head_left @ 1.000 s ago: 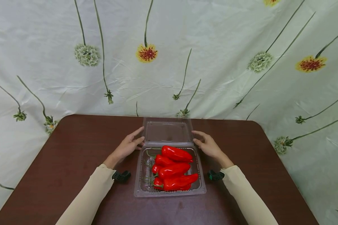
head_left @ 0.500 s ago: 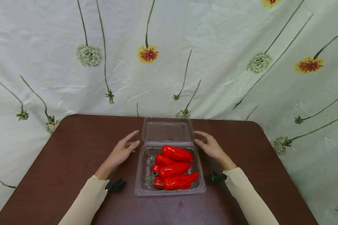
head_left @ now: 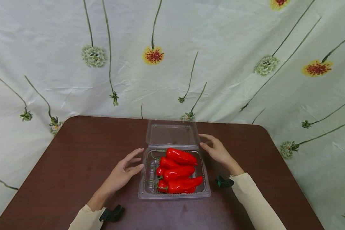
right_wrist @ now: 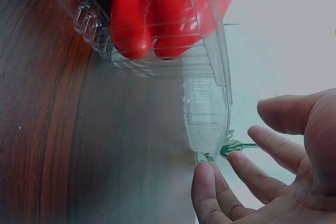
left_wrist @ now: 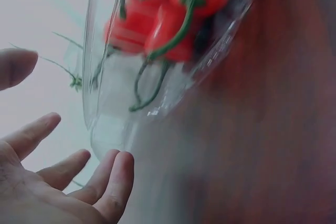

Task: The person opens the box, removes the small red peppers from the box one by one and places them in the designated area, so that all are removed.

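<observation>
Several glossy red peppers (head_left: 178, 173) with green stems lie in a clear plastic clamshell box (head_left: 173, 196) in the middle of the table. Its lid (head_left: 172, 134) is folded back, flat toward the wall. My left hand (head_left: 121, 174) is beside the box's left wall, fingers spread and holding nothing; the left wrist view shows the fingertips (left_wrist: 123, 163) close to the clear plastic. At the right, my right hand (head_left: 217, 150) hovers by the lid's right edge with relaxed fingers and no object in them. In the right wrist view, pepper tips (right_wrist: 131, 38) show through the box wall.
The dark brown wooden table (head_left: 74, 166) has rounded far corners. Behind it hangs a pale cloth (head_left: 233, 48) printed with flowers. Each wrist wears a dark strap (head_left: 112, 213).
My left hand has drawn back from beside the lid, toward me, to the left wall of the box. My right hand has shifted only slightly right. The box and peppers stay put.
</observation>
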{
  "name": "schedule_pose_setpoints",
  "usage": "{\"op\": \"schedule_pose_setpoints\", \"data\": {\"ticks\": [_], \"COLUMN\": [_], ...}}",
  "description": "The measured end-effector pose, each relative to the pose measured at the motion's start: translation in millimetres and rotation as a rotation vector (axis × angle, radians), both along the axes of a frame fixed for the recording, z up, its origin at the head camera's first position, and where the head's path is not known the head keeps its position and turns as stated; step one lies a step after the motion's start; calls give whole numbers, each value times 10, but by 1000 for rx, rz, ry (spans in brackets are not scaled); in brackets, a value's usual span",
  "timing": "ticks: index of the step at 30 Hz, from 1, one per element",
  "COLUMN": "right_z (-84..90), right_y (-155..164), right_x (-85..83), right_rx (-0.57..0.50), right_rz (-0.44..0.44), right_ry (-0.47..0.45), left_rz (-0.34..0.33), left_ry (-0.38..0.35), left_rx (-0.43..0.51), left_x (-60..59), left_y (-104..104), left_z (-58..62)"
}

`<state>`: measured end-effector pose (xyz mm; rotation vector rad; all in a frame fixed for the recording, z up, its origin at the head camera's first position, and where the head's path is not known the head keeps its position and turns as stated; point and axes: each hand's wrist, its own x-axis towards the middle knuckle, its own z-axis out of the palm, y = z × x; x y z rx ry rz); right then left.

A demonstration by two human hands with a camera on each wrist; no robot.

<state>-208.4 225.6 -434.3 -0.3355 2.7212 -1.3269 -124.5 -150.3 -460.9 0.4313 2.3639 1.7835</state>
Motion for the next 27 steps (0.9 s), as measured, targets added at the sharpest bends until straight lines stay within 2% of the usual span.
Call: {"op": "schedule_pose_setpoints", "data": {"ticks": [6, 12, 19, 23, 27], "right_z": [5, 31, 127, 204, 236], "right_y": [4, -20, -79, -131, -186], "right_x": [7, 34, 121, 220, 357], "right_rx": [7, 12, -10, -32, -73], "right_rz": [10, 24, 96, 155, 238], "right_ry": [25, 55, 94, 117, 119], "left_rz": [-113, -195, -184, -172, -159], "left_ry": [-51, -121, -178, -162, -177], "left_rx": [120, 188, 210, 207, 194], "left_x": [215, 314, 364, 382, 393], "left_y": [21, 72, 124, 133, 142], "left_z": [-65, -156, -210, -233, -236]}}
